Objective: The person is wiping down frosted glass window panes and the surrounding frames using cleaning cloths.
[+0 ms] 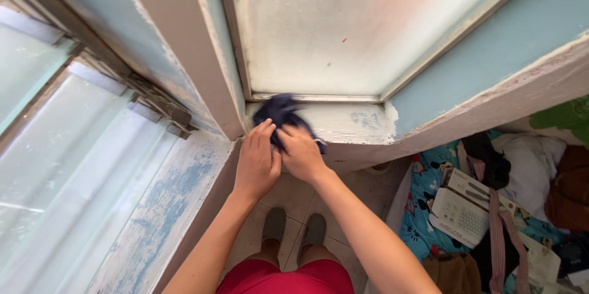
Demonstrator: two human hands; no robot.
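Cloth (281,114), dark blue, bunching on sill (353,123); being gripped by left hand (256,162) and right hand (300,154), fingers clenched. Wiping underway; next probably needing firm sideways pressure.

A white rectangular box (464,207) with printed lettering lies on the patterned blue bedding (423,208), lower right

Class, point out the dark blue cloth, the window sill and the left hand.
dark blue cloth (279,112), head view, bunched upper part.
window sill (356,123), head view, bare chipped surface.
left hand (257,162), head view, back of hand.

place: home bedroom | signs: patterned bedsheet (423,208), strewn clothes (527,153), peeling windowsill (356,123)
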